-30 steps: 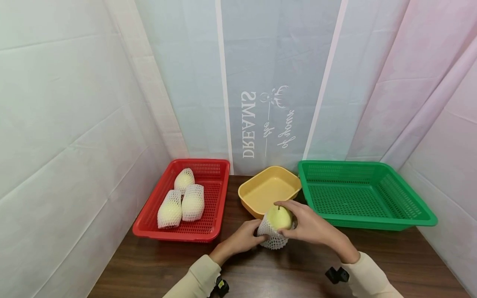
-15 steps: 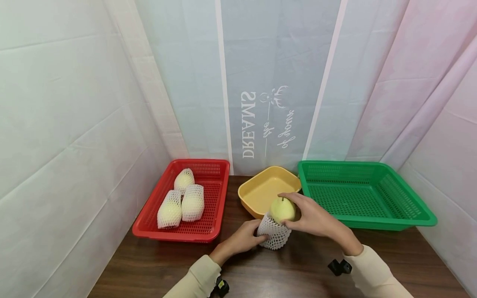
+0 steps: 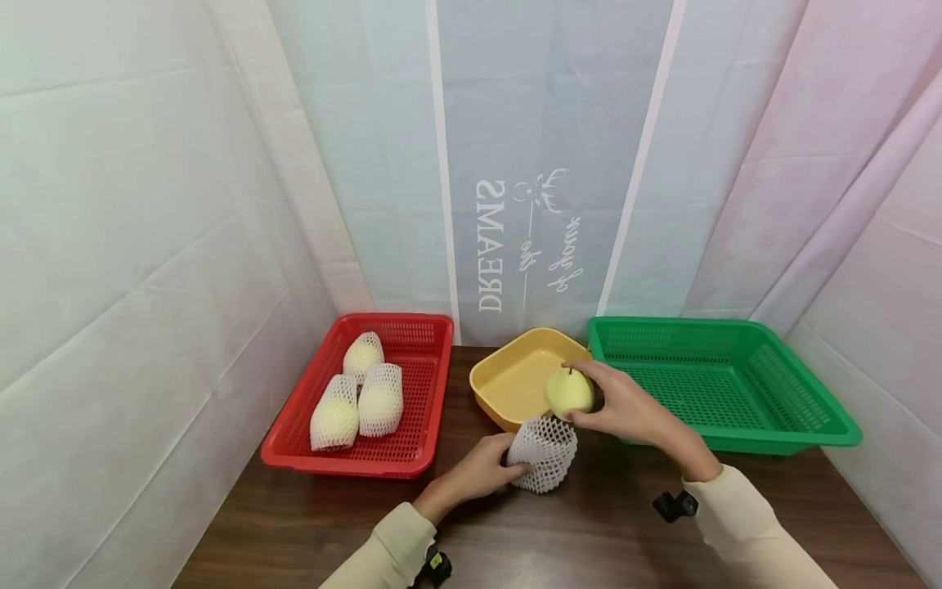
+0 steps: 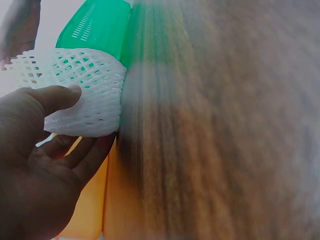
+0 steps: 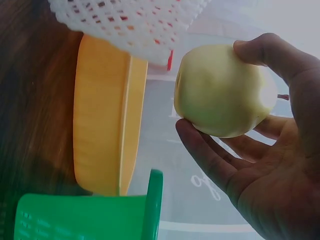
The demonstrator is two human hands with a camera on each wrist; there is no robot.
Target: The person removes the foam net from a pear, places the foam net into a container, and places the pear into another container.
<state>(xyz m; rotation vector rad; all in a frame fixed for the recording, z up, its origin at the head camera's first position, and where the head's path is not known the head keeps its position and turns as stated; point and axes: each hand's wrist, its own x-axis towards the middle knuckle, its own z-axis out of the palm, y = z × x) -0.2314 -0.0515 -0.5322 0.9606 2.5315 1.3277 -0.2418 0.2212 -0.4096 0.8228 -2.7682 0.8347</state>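
Holds a rounded, pale yellow-green pear (image 3: 569,396) in the right hand (image 3: 620,404), with thumb and fingers parted to the fruit's width and curved round it, raised at the right edge of a yellow, angular plastic tray (image 3: 515,383). Pinches a white foam-net sleeve (image 3: 543,455) between thumb and fingers of the left hand (image 3: 482,466), just in front of the tray, above the dark brown wooden bench (image 3: 515,536). Has three net-wrapped pale pears (image 3: 380,402) lying in a red slotted plastic basket (image 3: 423,401) left of the tray, and a green slotted plastic basket (image 3: 736,439) to its right.

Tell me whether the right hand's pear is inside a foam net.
No, the right hand holds the pear bare, apart from the white foam net.
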